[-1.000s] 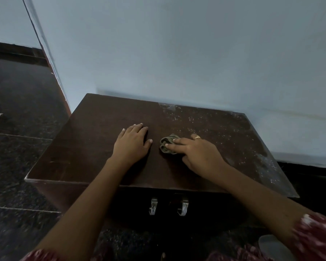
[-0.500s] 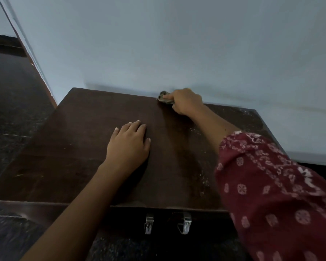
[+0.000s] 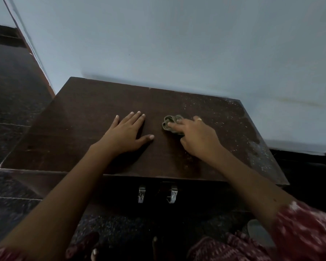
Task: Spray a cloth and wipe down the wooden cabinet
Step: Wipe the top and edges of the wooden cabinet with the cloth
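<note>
Dark brown wooden cabinet top [image 3: 87, 132] against pale blue wall [image 3: 177, 44]. Left hand [image 3: 127, 133] flat on top, palm down, fingers spread wide, holding nothing. Right hand [image 3: 197, 137] just beside it, pressing small crumpled olive-green cloth [image 3: 170, 123] onto surface near centre, fingertips on the wad, ring visible on one finger. Pale dust specks over right part of top; left part darker, cleaner-looking. Two metal handles [image 3: 157, 194] on cabinet front, below near edge. Red patterned sleeve [image 3: 307, 230] at lower right. Dark speckled floor [image 3: 11, 87] at left.
</note>
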### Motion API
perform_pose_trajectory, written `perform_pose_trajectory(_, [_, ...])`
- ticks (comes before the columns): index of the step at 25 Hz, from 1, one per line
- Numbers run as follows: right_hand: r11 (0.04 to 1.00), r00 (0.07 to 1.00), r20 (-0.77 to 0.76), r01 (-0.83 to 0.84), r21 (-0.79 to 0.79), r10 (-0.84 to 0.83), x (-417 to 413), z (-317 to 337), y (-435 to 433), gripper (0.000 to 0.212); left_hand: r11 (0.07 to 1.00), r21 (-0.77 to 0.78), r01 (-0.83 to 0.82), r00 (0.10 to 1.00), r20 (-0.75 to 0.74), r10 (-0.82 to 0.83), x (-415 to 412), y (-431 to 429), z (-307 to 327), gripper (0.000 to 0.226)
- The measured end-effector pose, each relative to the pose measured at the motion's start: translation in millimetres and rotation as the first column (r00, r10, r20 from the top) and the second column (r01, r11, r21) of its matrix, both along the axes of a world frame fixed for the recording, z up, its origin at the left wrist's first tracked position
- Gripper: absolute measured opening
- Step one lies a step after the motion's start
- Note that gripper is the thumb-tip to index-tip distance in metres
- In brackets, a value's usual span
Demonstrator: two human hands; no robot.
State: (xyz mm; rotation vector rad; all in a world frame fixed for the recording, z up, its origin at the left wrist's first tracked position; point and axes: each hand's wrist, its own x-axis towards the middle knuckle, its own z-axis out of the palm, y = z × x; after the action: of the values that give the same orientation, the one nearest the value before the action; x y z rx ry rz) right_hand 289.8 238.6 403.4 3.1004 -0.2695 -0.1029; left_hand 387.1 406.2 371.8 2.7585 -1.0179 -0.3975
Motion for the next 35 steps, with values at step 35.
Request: perform_pose_trajectory(35, [0.979, 0.983, 0.052, 0.169, 0.114, -0.176, 64, -20, -79, 0.056, 0.994, 0.061, 0.089, 0.988, 0.118, -0.096, -28, -51, -3, 0.075])
